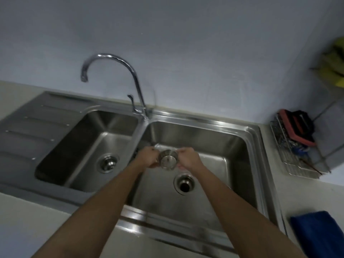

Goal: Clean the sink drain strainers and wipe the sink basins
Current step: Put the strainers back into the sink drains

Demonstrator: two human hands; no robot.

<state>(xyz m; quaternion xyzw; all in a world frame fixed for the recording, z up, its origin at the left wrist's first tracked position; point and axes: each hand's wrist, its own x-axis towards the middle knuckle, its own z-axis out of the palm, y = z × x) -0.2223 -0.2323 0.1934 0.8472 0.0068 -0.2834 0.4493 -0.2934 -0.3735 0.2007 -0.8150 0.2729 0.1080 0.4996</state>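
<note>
A steel cup-shaped drain strainer [168,159] hangs above the right basin [232,146], held between both hands. My left hand [148,157] grips its left side and my right hand [189,158] grips its right side. Below it the right drain hole [184,184] lies open, with no strainer in it. The left basin [87,146] has its strainer [108,162] seated in the drain.
A curved chrome tap [115,71] rises between the basins, its spout over the left one. A ribbed drainboard [29,131] lies far left. A wire rack [296,155] with a red and black scrubber stands right. A blue cloth [320,233] lies on the counter.
</note>
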